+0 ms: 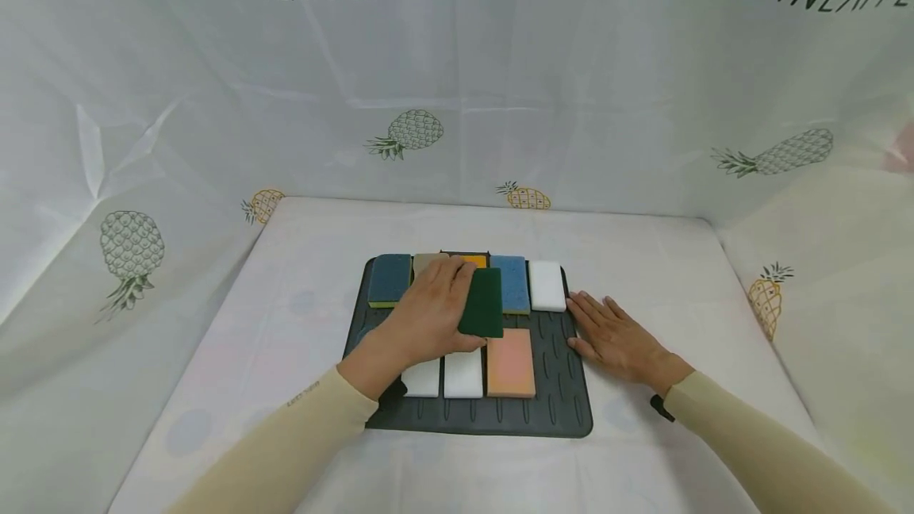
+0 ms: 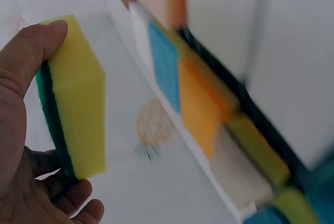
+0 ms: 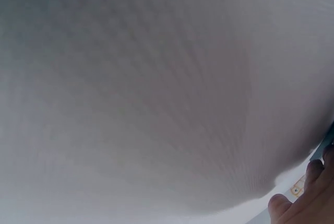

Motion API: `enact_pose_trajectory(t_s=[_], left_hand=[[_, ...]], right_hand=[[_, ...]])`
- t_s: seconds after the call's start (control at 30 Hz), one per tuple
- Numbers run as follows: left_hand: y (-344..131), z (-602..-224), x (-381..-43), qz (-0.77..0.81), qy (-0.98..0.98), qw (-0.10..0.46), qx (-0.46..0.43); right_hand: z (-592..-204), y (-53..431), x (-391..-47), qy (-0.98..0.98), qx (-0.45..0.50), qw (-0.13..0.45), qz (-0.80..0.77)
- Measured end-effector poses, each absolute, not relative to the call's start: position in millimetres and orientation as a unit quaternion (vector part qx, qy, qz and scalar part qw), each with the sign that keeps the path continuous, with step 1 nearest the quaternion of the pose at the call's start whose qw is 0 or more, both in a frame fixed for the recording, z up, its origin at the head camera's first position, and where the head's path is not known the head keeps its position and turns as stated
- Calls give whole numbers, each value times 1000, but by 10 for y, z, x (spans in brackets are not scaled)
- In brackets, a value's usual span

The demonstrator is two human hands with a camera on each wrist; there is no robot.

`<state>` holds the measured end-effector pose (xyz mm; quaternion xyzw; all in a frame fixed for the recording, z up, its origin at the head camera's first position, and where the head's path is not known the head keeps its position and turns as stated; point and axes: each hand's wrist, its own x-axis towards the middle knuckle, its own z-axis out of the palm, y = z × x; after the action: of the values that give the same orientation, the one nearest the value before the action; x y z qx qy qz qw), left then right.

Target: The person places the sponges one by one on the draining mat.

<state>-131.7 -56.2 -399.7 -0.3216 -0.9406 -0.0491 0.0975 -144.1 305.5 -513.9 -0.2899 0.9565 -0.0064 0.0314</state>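
My left hand (image 1: 421,314) grips a scouring sponge (image 1: 482,304) by its edges, thumb on one side and fingers on the other. Its dark green scouring face shows in the head view; the left wrist view shows the thick yellow foam of that sponge (image 2: 81,114). The sponge is held over a black ridged mat (image 1: 557,379). Beside the mat, my right hand (image 1: 621,339) lies flat on the table with straight fingers, fingertips at the mat's right edge. In the right wrist view, part of the right hand (image 3: 310,198) shows in the lower corner.
Along the mat's back row lie a dark blue sponge (image 1: 390,280), a beige one, an orange one (image 1: 477,260), a light blue one (image 1: 509,282) and a white block (image 1: 547,285). White blocks (image 1: 464,377) and a peach sponge (image 1: 510,363) lie in front. A pineapple-print sheet (image 1: 571,62) hangs behind.
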Motion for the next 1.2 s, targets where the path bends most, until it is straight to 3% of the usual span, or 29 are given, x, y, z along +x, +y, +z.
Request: enact_pose_trajectory(t_s=[0.6,1.2], left_hand=[[530,-4356,-1141,-10,-921,56,-385],[735,-4762,-1017,35,-930,38,-364]], right_hand=[[-5154,3095,-1445,951,-309,25,11],[-5159,3097,-1449,947,-319,13,26]])
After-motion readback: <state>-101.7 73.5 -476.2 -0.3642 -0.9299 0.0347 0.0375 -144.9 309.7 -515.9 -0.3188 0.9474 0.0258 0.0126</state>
